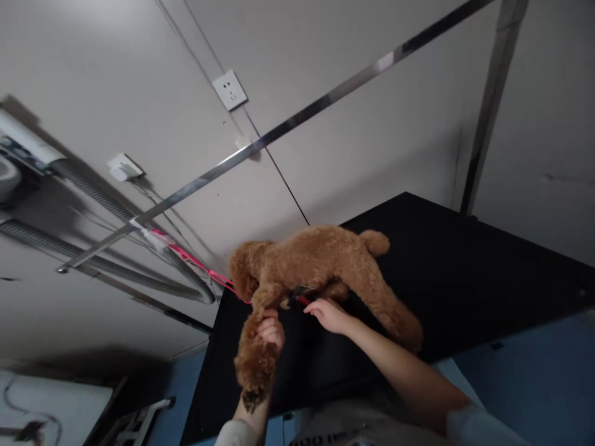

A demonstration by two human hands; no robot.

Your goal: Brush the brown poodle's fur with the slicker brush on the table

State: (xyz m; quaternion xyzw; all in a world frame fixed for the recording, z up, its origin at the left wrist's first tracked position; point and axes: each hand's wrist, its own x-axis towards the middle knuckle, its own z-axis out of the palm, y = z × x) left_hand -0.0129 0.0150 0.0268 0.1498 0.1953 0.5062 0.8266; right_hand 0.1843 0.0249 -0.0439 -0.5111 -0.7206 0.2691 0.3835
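Note:
A brown, curly-coated poodle (pixel 316 251) stands on a black grooming table (pixel 446 266), its head at the left and its short tail at the right. My left hand (pixel 271 328) is closed around one of its front legs (pixel 255 356), which is stretched toward me with the dark paw lowest. Under the dog's chest, my right hand (pixel 329 314) grips the red handle of what looks like a slicker brush (pixel 303 298). The brush's dark head is close to the chest and belly fur; whether it touches cannot be made out.
A metal grooming bar (pixel 279 131) crosses above the table, with a pink lead (pixel 195 260) running from it to the dog's neck. Grey dryer hoses (pixel 93 189) hang at the left. A wall socket (pixel 230 90) sits behind the bar.

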